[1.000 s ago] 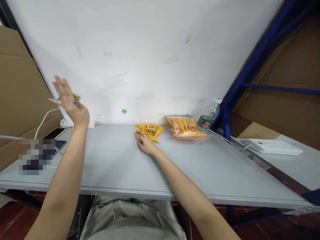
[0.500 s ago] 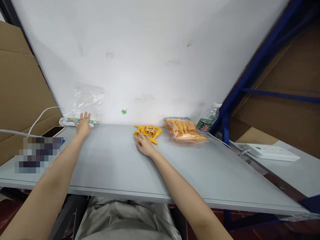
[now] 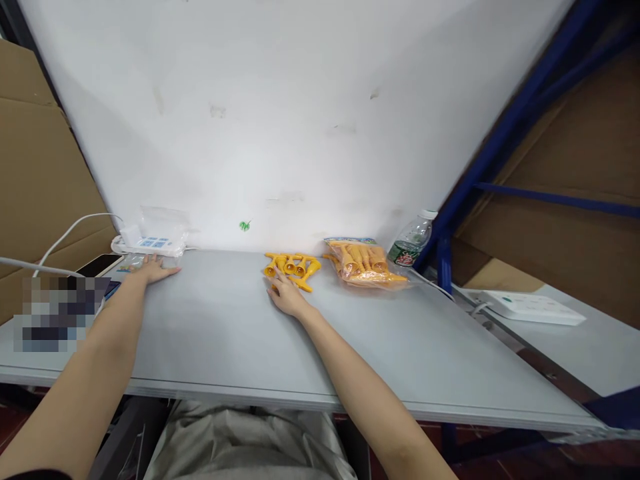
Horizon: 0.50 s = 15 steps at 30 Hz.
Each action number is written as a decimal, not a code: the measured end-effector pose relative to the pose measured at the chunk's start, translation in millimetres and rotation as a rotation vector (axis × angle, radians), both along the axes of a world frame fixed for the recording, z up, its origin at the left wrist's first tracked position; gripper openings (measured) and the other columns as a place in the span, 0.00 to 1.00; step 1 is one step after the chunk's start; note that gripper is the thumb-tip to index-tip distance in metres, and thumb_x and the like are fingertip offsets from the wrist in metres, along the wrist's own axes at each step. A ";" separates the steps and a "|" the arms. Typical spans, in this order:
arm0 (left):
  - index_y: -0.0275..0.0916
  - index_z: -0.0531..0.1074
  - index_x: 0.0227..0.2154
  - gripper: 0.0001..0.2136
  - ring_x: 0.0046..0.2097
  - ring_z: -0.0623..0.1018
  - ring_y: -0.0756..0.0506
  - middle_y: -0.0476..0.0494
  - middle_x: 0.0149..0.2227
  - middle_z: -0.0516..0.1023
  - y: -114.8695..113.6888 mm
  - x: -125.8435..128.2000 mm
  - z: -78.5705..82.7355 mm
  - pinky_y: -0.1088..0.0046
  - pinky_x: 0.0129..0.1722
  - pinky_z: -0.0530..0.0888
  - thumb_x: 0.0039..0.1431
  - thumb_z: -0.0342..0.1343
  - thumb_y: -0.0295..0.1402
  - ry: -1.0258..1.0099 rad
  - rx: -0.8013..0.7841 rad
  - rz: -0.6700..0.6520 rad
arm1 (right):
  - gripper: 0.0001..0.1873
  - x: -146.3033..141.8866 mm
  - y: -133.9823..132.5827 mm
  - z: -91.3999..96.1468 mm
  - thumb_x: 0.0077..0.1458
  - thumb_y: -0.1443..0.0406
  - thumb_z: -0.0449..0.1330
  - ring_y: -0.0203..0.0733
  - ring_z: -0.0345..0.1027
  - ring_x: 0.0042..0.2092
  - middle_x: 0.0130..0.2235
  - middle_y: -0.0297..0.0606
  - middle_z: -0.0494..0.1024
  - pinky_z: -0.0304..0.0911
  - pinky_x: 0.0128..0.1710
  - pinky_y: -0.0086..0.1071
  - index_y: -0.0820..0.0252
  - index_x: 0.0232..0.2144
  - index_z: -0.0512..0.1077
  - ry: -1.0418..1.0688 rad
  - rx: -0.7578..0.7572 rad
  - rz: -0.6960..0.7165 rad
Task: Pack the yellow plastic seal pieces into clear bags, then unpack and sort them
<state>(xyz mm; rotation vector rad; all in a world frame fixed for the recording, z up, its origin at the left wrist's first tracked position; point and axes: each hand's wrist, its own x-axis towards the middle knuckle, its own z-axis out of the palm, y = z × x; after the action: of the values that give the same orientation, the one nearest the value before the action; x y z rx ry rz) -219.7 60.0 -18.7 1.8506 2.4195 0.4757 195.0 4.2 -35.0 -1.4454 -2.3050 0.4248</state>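
My left hand (image 3: 154,269) lies flat at the far left of the table, fingers spread, pressing on a clear plastic bag (image 3: 131,262) with a coloured strip. Behind it, a white power strip (image 3: 163,245) rests against the wall, and part of the clear plastic stands up there. Several yellow plastic horn-shaped pieces (image 3: 311,268) lie in a loose group near the table's middle back. My right hand (image 3: 286,295) touches the near left side of that group with its fingers stretched out. The fingertips partly cover some pieces, and none is lifted.
To the right sits a filled clear bag (image 3: 367,265) of similar yellow pieces, beside a leaning water bottle (image 3: 413,240). A phone (image 3: 103,265) and white cables are at the left. Another white power strip (image 3: 533,307) is beyond the table's right edge.
My left hand has moved down and left, and the clear bag that stood against the wall has come down under it, uncovering the power strip. My right hand stays at the yellow pieces.
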 end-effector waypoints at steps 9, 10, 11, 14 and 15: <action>0.31 0.52 0.66 0.30 0.70 0.46 0.33 0.34 0.70 0.41 1.3 20.9 -10.2 0.36 0.62 0.52 0.63 0.40 0.41 0.060 -0.119 0.081 | 0.25 -1.4 0.0 2.6 0.61 0.67 0.51 0.53 0.43 0.69 0.69 0.52 0.47 0.45 0.64 0.50 0.65 0.60 0.63 -0.033 -0.024 0.003; 0.31 0.53 0.65 0.29 0.70 0.46 0.33 0.34 0.70 0.43 2.1 21.8 -11.3 0.37 0.62 0.52 0.63 0.40 0.39 0.052 -0.103 0.071 | 0.25 -1.4 0.2 2.3 0.61 0.66 0.50 0.53 0.43 0.69 0.69 0.52 0.47 0.45 0.64 0.50 0.65 0.61 0.63 -0.029 -0.025 0.003; 0.32 0.54 0.65 0.29 0.70 0.47 0.33 0.34 0.70 0.44 2.8 22.6 -12.2 0.37 0.62 0.52 0.63 0.41 0.38 0.044 -0.091 0.065 | 0.26 -1.4 0.4 2.0 0.61 0.66 0.50 0.53 0.44 0.69 0.69 0.52 0.46 0.45 0.64 0.50 0.65 0.61 0.63 -0.025 -0.026 0.003; 0.32 0.56 0.64 0.28 0.69 0.50 0.33 0.32 0.69 0.47 5.4 24.3 -13.6 0.39 0.62 0.53 0.62 0.44 0.35 0.032 -0.046 0.062 | 0.26 -1.3 0.8 1.5 0.61 0.66 0.51 0.54 0.43 0.69 0.69 0.52 0.46 0.45 0.64 0.50 0.64 0.61 0.63 -0.017 -0.029 0.000; 0.32 0.57 0.63 0.28 0.69 0.50 0.33 0.32 0.69 0.48 6.4 24.7 -13.6 0.40 0.62 0.54 0.61 0.45 0.35 0.026 -0.032 0.063 | 0.26 -1.2 1.0 1.1 0.61 0.66 0.51 0.54 0.43 0.69 0.69 0.52 0.46 0.44 0.64 0.50 0.64 0.61 0.63 -0.016 -0.030 0.000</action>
<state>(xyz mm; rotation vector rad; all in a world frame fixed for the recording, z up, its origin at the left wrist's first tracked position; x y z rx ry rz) -195.0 66.5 -32.3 1.7832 2.4936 0.4163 193.8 5.1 -33.9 -1.4684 -2.3202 0.4515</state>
